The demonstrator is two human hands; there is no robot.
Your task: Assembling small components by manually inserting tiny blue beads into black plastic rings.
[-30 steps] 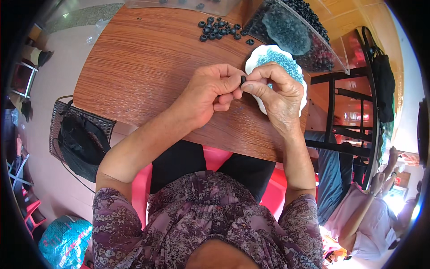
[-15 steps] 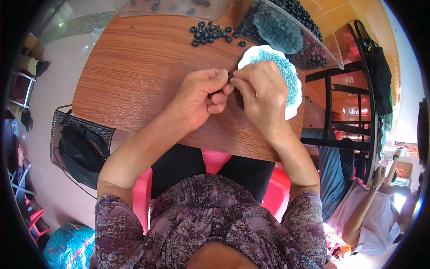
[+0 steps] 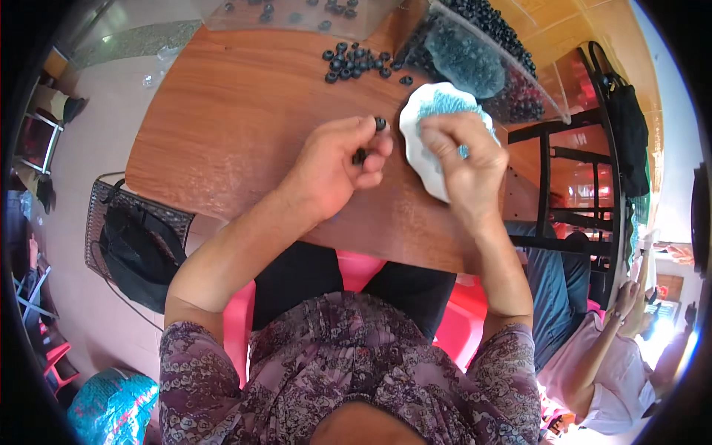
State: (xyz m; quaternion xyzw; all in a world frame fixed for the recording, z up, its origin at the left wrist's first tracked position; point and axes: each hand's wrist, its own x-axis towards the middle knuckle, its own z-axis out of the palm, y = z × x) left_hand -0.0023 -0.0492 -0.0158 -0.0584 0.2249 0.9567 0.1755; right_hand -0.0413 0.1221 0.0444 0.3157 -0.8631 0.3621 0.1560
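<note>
My left hand is closed above the table, pinching a small black bead-like piece between thumb and forefinger. Another dark piece shows within its curled fingers. Over the white scalloped plate, my right hand has its fingers drawn together. It is slightly blurred, and whatever is between the fingertips is hidden. Many tiny blue pieces lie on that plate, partly covered by the hand. Farther back, a loose group of black bead-like pieces rests on the wooden table.
A clear bin full of black pieces stands behind the plate. Another clear tray with several pieces is at the far edge. A black metal frame is right of the table, a person in a light shirt beyond. A black bag sits at left.
My right hand has left the black piece at my left fingertips and moved right, over the plate. The left hand still holds its piece in nearly the same spot.
</note>
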